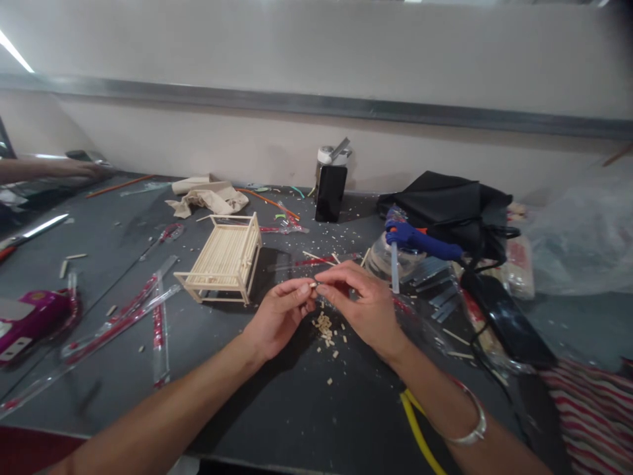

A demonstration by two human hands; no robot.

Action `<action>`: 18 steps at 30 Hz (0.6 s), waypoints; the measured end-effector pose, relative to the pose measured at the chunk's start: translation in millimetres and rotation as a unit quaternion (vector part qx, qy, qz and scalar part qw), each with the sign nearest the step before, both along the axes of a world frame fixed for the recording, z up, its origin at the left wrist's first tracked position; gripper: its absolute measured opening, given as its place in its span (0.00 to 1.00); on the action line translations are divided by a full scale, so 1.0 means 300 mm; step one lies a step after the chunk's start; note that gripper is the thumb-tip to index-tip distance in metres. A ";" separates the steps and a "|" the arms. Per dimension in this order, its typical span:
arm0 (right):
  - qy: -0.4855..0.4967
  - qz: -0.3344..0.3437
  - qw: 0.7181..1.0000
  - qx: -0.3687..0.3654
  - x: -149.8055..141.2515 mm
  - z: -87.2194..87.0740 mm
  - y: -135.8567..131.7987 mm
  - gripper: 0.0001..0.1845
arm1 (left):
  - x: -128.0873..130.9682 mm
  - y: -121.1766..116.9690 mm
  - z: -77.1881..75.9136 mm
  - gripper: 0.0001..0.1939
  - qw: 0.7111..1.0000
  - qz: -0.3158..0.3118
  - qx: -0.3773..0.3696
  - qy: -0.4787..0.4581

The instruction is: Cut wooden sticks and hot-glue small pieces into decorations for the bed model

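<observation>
My left hand (pixel 285 313) pinches a small pale wooden piece (pixel 312 285) between thumb and forefinger. My right hand (pixel 364 300) meets it there, its thumb and forefinger closed at the same spot; whatever they grip is too small to make out. Below the fingertips lies a little heap of short cut wooden bits (pixel 324 326), with several more scattered around it. A miniature bed built of thin wooden sticks (pixel 225 247) stands to the left of my hands, touched by neither.
A blue glue gun (pixel 420 241) rests on a clear container at right, near glue sticks (pixel 438 277) and a black bag (pixel 445 201). A phone (pixel 331 193) leans upright at the back. Plastic wrappers (pixel 157 316) and a purple tool (pixel 30 320) lie left. Another person's hand (pixel 74 170) shows far left.
</observation>
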State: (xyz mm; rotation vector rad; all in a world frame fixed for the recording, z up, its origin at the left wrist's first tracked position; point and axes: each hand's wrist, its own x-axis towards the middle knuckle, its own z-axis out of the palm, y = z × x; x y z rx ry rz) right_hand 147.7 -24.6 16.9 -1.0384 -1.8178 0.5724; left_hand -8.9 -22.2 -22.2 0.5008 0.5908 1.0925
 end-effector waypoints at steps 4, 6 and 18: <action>-0.003 0.008 1.000 -0.012 -0.002 0.004 -0.002 0.06 | -0.001 0.000 -0.007 0.10 1.000 -0.006 0.002 0.008; -0.005 0.013 1.000 -0.016 -0.002 0.004 -0.002 0.06 | -0.001 0.000 -0.009 0.10 1.000 -0.007 0.006 0.009; 0.004 0.024 1.000 -0.019 0.004 -0.010 0.005 0.04 | 0.002 -0.003 -0.004 0.11 1.000 -0.009 0.006 0.021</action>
